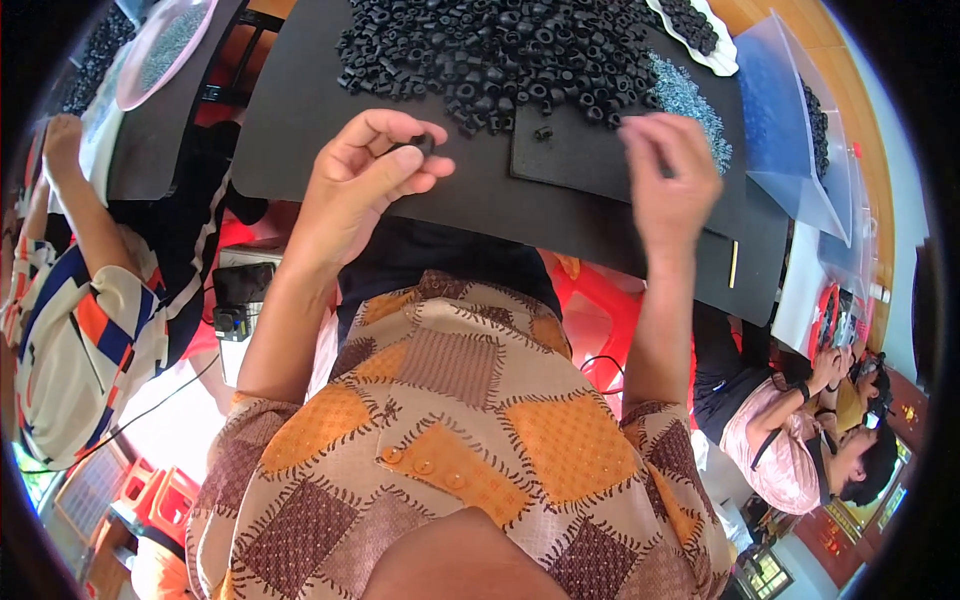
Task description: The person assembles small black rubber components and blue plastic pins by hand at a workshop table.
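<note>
My left hand (375,170) pinches a small round black plastic knob (424,144) between thumb and fingers, just above the table's near edge. To the right, my right hand (675,180) is beside a pile of small silvery screws (690,100). Its thumb and forefinger come together, but the tips are blurred, and what they hold cannot be made out. A big heap of similar black knobs (510,50) covers the far part of the dark table (290,130). Between my hands lies a flat black pad (580,165), with a single loose black piece (543,133) on it.
A translucent plastic bin (800,130) stands at the right, near a white dish (715,55) of black parts. Further left, a pink-rimmed basin (165,60) holds small metal parts. People sit on both sides. A red stool (600,320) is under the table edge.
</note>
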`<state>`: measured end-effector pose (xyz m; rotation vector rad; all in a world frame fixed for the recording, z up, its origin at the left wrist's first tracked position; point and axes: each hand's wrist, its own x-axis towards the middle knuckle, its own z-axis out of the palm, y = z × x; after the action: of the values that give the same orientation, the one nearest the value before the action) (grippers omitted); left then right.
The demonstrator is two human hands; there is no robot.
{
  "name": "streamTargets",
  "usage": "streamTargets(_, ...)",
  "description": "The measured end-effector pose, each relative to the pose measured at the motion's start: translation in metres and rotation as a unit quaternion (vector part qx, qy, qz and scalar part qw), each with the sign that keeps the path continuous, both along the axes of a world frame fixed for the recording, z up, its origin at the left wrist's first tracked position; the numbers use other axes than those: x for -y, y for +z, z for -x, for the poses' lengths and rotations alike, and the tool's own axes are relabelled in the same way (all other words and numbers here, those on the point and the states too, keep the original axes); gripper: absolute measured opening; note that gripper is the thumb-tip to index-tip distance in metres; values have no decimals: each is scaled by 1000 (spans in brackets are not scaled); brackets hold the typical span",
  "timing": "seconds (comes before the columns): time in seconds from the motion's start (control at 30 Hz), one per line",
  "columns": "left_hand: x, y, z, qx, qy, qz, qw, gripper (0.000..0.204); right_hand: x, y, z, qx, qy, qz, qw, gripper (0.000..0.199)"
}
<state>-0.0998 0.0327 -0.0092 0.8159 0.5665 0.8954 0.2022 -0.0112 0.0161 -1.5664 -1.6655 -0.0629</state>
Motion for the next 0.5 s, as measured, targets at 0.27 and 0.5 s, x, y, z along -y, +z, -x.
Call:
streamTargets(0.27, -5, -7, -4, 13, -19, -26, 999, 22, -20, -4, -76, 175, -40, 97, 979, 11)
streamTargets(0.5, -6, -8, 1, 59, -18, -7, 998, 23, -22, 14, -73, 86, 41, 77, 993, 3)
